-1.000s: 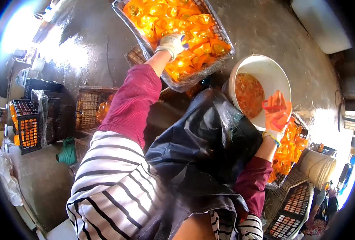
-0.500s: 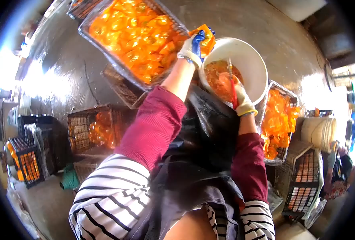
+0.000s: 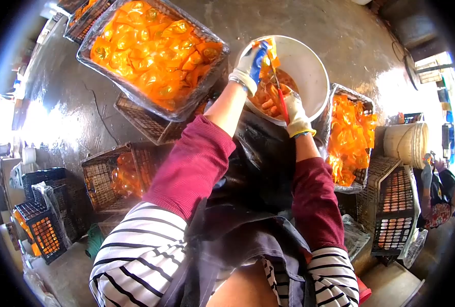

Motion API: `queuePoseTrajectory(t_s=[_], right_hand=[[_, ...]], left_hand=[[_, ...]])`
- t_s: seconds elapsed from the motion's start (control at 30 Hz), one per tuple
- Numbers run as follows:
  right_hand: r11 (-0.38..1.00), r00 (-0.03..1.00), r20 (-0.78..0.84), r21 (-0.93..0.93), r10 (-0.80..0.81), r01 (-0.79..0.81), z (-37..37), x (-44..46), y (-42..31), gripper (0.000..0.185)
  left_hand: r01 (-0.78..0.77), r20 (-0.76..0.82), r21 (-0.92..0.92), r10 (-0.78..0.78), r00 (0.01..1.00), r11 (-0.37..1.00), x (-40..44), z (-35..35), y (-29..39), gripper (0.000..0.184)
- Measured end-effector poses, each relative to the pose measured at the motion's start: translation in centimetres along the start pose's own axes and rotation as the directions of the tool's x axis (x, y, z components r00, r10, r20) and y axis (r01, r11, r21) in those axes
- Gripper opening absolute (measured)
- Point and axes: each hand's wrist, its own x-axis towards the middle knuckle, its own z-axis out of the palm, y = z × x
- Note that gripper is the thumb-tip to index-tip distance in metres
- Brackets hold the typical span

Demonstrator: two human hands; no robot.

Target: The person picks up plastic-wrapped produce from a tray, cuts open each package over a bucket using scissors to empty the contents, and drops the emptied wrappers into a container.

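Observation:
My left hand [image 3: 251, 64], in a white and blue glove, is closed on a shiny orange plastic packet [image 3: 271, 48] over the white bucket [image 3: 314, 71]. My right hand [image 3: 297, 115], in a white glove with a yellow cuff, grips red-handled scissors [image 3: 282, 102]. Their thin metal blades point up to the packet's lower edge; whether they have cut into it I cannot tell. Inside the bucket lie reddish-orange pieces [image 3: 270, 102] in liquid. Left of the bucket, a plastic-lined crate [image 3: 135, 86] is heaped with similar orange packets [image 3: 150, 46].
To the right of the bucket stands another lined crate [image 3: 366, 169] with orange plastic pieces [image 3: 347, 138]. Brown crates [image 3: 102, 179] are at the lower left, and a dark crate [image 3: 394, 215] is at the right. A person [image 3: 437, 189] is at the far right, near a pale bucket [image 3: 406, 143].
My left hand has brought the orange packet from the crate's edge to above the bucket. My right hand has raised the scissors from inside the bucket to the packet.

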Motion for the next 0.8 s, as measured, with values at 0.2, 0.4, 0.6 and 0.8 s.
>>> queuePoseTrajectory(t_s=[0.2,0.4,0.6,0.8], right_hand=[[0.956,0.952,-0.091,-0.010,-0.291,0.292,-0.4,4.3,4.5,0.029],[0.992,0.992,-0.091,0.079,-0.092,0.099,0.4,1.3,1.8,0.027],[0.976,0.993,-0.072,0.191,-0.091,0.104,-0.2,2.9,3.1,0.027],[0.988,0.994,-0.105,0.150,-0.018,0.034,0.1,0.7,0.8,0.025]], left_hand=[[-0.019,-0.062,0.344,0.044,0.997,0.939,1.9,-1.9,-3.7,0.036],[0.140,-0.102,0.608,-0.098,0.990,0.781,2.6,-2.6,-3.3,0.035],[-0.063,0.026,0.631,0.060,0.998,0.773,4.0,-4.2,-6.0,0.032],[0.175,-0.093,0.362,-0.152,0.984,0.916,3.5,-2.9,-5.0,0.034]])
